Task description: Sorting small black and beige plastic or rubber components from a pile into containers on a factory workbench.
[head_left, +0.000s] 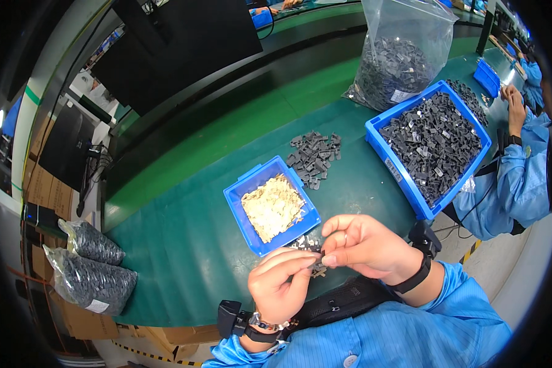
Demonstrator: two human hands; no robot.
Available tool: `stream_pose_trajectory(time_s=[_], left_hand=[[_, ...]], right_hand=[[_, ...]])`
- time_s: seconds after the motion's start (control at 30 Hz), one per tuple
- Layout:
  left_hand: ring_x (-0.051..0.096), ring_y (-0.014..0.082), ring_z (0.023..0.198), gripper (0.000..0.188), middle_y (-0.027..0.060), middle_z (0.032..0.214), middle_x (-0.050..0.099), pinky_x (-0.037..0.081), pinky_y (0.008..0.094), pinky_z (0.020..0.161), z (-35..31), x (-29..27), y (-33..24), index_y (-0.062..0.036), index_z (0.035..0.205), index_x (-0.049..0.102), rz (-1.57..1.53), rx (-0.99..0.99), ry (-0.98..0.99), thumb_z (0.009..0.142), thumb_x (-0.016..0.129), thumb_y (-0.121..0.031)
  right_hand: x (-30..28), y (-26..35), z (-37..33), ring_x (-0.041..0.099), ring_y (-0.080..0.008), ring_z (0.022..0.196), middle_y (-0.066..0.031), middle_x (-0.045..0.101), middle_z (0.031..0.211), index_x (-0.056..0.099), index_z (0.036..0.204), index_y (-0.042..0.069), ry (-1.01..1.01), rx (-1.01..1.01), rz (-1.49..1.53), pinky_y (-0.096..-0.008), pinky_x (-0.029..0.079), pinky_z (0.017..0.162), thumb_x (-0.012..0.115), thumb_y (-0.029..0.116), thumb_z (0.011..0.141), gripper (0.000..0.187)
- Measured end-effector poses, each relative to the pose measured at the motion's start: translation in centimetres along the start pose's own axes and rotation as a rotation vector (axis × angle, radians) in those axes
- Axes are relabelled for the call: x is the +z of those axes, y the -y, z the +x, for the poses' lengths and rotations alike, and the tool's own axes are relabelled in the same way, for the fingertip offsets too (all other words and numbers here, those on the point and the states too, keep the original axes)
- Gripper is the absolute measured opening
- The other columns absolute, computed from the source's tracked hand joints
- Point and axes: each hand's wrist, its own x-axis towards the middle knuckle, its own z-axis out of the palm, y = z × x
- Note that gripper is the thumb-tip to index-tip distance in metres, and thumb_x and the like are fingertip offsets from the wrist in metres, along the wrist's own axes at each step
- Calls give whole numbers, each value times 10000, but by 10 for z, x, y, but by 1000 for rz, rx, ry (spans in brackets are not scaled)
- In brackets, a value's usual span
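Note:
My left hand (pixel 281 283) and my right hand (pixel 369 250) meet fingertip to fingertip above the near edge of the table. Both are pinched around a small dark plastic part (pixel 319 254), mostly hidden by the fingers. Just behind and under them lies a small pile of dark and pale pieces (pixel 306 243), partly covered by my hands. Beyond it stands a small blue bin (pixel 232 197) filled with thin cream-coloured pieces (pixel 272 207). A loose heap of dark grey plastic parts (pixel 314 157) rests on the table behind that bin.
To the right, a larger blue bin (pixel 391 161) is full of dark parts, with a clear bag (pixel 397 61) of similar parts behind it. Two filled bags (pixel 97 279) lie at the left on the green table (pixel 178 245). A co-worker in blue (pixel 521 178) sits at the right.

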Motion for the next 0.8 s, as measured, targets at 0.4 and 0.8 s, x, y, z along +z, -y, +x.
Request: stream_pose_trajectory(time_s=[0.4,0.8], left_hand=[[699,214,806,145,150,881,726,553,299,715,-5,3,-4,42,912,725,-179,-146,-9,779,700,96],[676,151,830,488,135,898,710,547,275,746,-21,17,8,120,1273,558,-109,-290,-59,793,633,170]], right_hand=[[6,4,-2,606,-260,833,-128,604,904,660,1026,20,152,-755,-1371,-353,495,735,710,22,820,211],[9,-10,-3,541,-338,870,-139,548,941,550,996,17,25,-717,-1742,-423,436,760,632,84,834,193]])
